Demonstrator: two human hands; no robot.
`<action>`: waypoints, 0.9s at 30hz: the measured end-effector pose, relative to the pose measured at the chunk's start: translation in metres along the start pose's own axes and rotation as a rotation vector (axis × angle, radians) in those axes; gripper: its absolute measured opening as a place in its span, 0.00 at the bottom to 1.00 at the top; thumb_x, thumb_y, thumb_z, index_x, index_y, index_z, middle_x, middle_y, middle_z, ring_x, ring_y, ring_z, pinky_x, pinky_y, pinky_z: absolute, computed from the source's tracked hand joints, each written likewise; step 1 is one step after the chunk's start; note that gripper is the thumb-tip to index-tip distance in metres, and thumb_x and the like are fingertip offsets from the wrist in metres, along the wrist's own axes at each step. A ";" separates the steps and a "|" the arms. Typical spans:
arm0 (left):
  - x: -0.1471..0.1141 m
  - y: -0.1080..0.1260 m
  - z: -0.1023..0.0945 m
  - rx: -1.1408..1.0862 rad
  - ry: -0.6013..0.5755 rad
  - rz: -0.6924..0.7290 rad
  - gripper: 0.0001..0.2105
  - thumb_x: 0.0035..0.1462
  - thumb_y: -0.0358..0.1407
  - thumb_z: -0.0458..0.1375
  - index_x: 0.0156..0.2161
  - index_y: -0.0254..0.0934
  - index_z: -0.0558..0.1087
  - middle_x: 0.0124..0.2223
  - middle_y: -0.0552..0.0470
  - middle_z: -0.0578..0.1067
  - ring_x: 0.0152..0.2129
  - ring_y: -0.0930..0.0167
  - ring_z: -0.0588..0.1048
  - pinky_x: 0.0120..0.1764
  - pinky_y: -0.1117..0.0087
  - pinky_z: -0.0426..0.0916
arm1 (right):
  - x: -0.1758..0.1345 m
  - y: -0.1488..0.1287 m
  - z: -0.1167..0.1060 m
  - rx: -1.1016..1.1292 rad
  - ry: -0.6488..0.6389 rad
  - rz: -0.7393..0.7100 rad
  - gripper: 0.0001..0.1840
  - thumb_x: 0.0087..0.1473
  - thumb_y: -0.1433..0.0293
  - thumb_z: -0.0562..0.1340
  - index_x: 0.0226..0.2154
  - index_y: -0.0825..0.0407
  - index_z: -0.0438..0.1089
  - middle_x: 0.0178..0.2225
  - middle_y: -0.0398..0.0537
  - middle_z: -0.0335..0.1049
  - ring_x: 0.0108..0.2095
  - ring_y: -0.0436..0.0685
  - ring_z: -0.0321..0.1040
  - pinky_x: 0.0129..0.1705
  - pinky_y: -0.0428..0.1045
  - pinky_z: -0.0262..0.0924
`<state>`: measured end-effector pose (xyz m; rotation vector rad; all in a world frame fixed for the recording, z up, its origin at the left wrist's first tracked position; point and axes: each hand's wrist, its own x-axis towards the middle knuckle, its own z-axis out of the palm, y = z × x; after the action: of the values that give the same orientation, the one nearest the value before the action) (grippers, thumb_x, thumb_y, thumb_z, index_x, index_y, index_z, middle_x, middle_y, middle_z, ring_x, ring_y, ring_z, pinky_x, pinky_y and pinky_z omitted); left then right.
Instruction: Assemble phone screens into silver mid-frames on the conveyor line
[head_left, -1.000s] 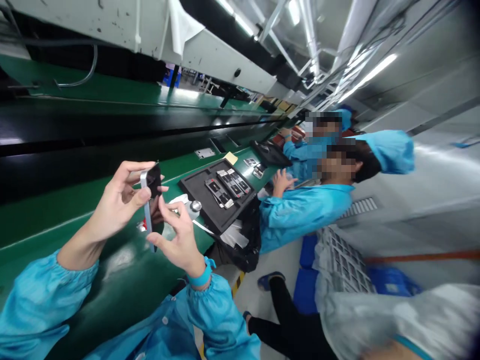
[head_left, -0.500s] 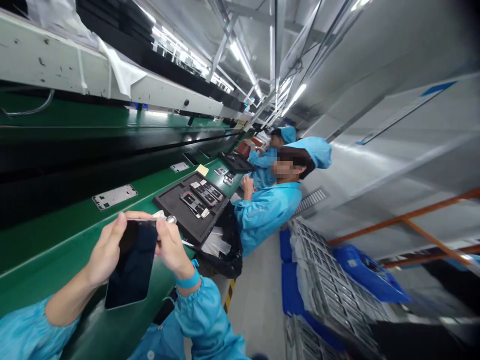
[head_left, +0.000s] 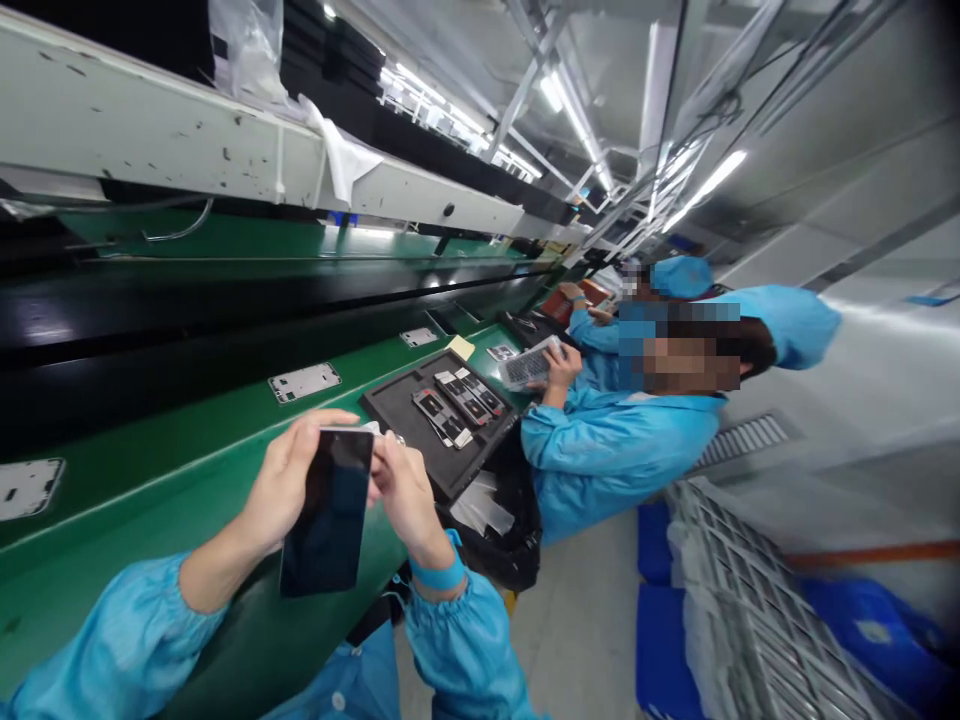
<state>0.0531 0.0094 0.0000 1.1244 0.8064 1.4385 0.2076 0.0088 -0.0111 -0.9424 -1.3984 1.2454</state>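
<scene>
A dark-screened smartphone (head_left: 330, 520) is held tilted over the green bench, its screen facing me. My left hand (head_left: 277, 485) wraps the upper left side, thumb along the edge and fingers behind the top. At the upper right edge, my right hand (head_left: 405, 490) is closed, thumb and fingers bent against the phone's side; its fingertips are partly hidden. Just beyond the hands lies a black foam tray (head_left: 390, 405) with several phone assemblies (head_left: 442, 418) in it. A small whitish object and a round shiny piece show partly behind my right hand.
Pale phone frames (head_left: 305, 382) lie spaced along the green bench (head_left: 187, 480). A black bag (head_left: 517, 550) with clear plastic pieces hangs at the bench edge. To the right sits a co-worker (head_left: 622, 450) holding a clear tray (head_left: 531, 365); another person is beyond. Blue crates (head_left: 664, 640) stand on the floor.
The view has swung left, so things appear farther right. My right thumb has drawn back from the screen corner to the phone's side. The co-worker now holds up a clear tray.
</scene>
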 end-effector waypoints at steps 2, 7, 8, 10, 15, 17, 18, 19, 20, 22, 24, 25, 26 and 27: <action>0.007 0.010 -0.005 -0.167 0.062 -0.108 0.23 0.65 0.59 0.60 0.49 0.39 0.74 0.35 0.46 0.83 0.26 0.61 0.83 0.31 0.60 0.80 | -0.011 0.007 -0.002 -0.061 -0.127 0.033 0.35 0.65 0.37 0.55 0.29 0.50 0.71 0.25 0.43 0.67 0.27 0.52 0.66 0.30 0.48 0.66; 0.019 0.024 -0.014 -0.364 0.189 -0.167 0.22 0.66 0.55 0.61 0.51 0.38 0.69 0.36 0.45 0.84 0.25 0.63 0.83 0.28 0.64 0.81 | -0.033 0.021 0.001 -0.149 -0.436 0.078 0.39 0.68 0.37 0.47 0.24 0.49 0.68 0.23 0.45 0.70 0.24 0.54 0.68 0.30 0.49 0.67; 0.020 0.024 -0.015 -0.381 0.204 -0.179 0.20 0.67 0.53 0.61 0.51 0.38 0.69 0.36 0.45 0.83 0.25 0.63 0.83 0.29 0.65 0.81 | -0.034 0.023 0.001 -0.147 -0.445 0.065 0.40 0.67 0.36 0.45 0.24 0.49 0.69 0.21 0.45 0.70 0.24 0.54 0.69 0.30 0.49 0.67; 0.023 0.023 -0.016 -0.408 0.233 -0.205 0.17 0.68 0.48 0.62 0.52 0.39 0.69 0.36 0.45 0.84 0.26 0.63 0.84 0.31 0.64 0.82 | -0.031 0.026 0.000 -0.167 -0.438 0.029 0.42 0.67 0.35 0.45 0.24 0.49 0.71 0.19 0.45 0.68 0.23 0.54 0.68 0.29 0.49 0.65; 0.025 0.021 -0.014 -0.423 0.291 -0.198 0.15 0.67 0.44 0.63 0.53 0.40 0.69 0.36 0.46 0.83 0.26 0.64 0.83 0.30 0.65 0.82 | -0.028 0.039 0.003 -0.147 -0.331 0.059 0.40 0.66 0.38 0.52 0.15 0.48 0.65 0.12 0.40 0.57 0.15 0.50 0.57 0.22 0.48 0.55; 0.025 0.020 -0.013 -0.417 0.317 -0.177 0.16 0.68 0.44 0.63 0.54 0.41 0.68 0.35 0.48 0.83 0.25 0.65 0.83 0.30 0.66 0.81 | -0.030 0.048 0.010 -0.112 -0.275 0.082 0.41 0.63 0.35 0.52 0.13 0.46 0.60 0.11 0.40 0.54 0.15 0.51 0.55 0.22 0.49 0.54; 0.025 0.019 -0.013 -0.411 0.329 -0.164 0.16 0.68 0.44 0.63 0.55 0.41 0.68 0.35 0.49 0.82 0.25 0.65 0.83 0.30 0.66 0.81 | -0.031 0.052 0.014 -0.097 -0.260 0.094 0.41 0.62 0.34 0.52 0.13 0.46 0.59 0.11 0.40 0.54 0.15 0.51 0.56 0.22 0.49 0.54; 0.026 0.017 -0.013 -0.404 0.337 -0.153 0.15 0.69 0.44 0.62 0.55 0.42 0.67 0.35 0.49 0.82 0.26 0.65 0.83 0.30 0.66 0.81 | -0.032 0.057 0.019 -0.079 -0.254 0.110 0.41 0.60 0.33 0.53 0.13 0.46 0.59 0.11 0.40 0.54 0.15 0.51 0.56 0.22 0.50 0.55; 0.027 0.016 -0.013 -0.397 0.343 -0.141 0.14 0.70 0.44 0.60 0.55 0.42 0.67 0.35 0.49 0.82 0.26 0.65 0.83 0.30 0.66 0.81 | -0.032 0.062 0.022 -0.062 -0.252 0.127 0.40 0.59 0.33 0.55 0.13 0.46 0.59 0.11 0.40 0.55 0.15 0.51 0.56 0.22 0.50 0.56; 0.030 0.012 -0.014 -0.387 0.353 -0.117 0.12 0.71 0.44 0.58 0.54 0.42 0.68 0.36 0.49 0.82 0.26 0.66 0.83 0.30 0.67 0.81 | -0.030 0.069 0.028 -0.033 -0.256 0.160 0.40 0.58 0.33 0.57 0.13 0.46 0.60 0.12 0.41 0.56 0.15 0.51 0.55 0.22 0.50 0.56; 0.033 0.009 -0.014 -0.374 0.372 -0.108 0.13 0.74 0.46 0.54 0.53 0.40 0.68 0.36 0.47 0.82 0.26 0.65 0.83 0.29 0.66 0.81 | -0.027 0.072 0.031 -0.008 -0.267 0.186 0.40 0.58 0.33 0.57 0.14 0.48 0.63 0.12 0.41 0.57 0.15 0.50 0.56 0.21 0.49 0.57; 0.034 0.008 -0.013 -0.366 0.390 -0.102 0.15 0.75 0.48 0.51 0.53 0.40 0.69 0.35 0.46 0.82 0.25 0.65 0.82 0.28 0.65 0.80 | -0.025 0.072 0.032 0.001 -0.276 0.192 0.41 0.57 0.32 0.57 0.15 0.48 0.65 0.12 0.42 0.59 0.15 0.50 0.57 0.21 0.49 0.58; 0.034 0.007 -0.012 -0.360 0.414 -0.084 0.17 0.76 0.50 0.47 0.52 0.39 0.69 0.34 0.46 0.82 0.25 0.65 0.82 0.28 0.65 0.80 | -0.023 0.071 0.034 0.016 -0.302 0.199 0.41 0.55 0.30 0.57 0.16 0.49 0.67 0.13 0.43 0.62 0.15 0.50 0.59 0.20 0.48 0.60; 0.034 0.007 -0.011 -0.356 0.432 -0.060 0.20 0.76 0.52 0.44 0.52 0.39 0.69 0.34 0.47 0.82 0.25 0.65 0.82 0.28 0.64 0.81 | -0.020 0.070 0.035 0.044 -0.344 0.209 0.42 0.52 0.29 0.58 0.18 0.50 0.69 0.15 0.43 0.65 0.16 0.50 0.62 0.20 0.48 0.62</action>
<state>0.0421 0.0427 0.0100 0.5223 0.8271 1.7198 0.1733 -0.0065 -0.0822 -0.8900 -1.5572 1.6486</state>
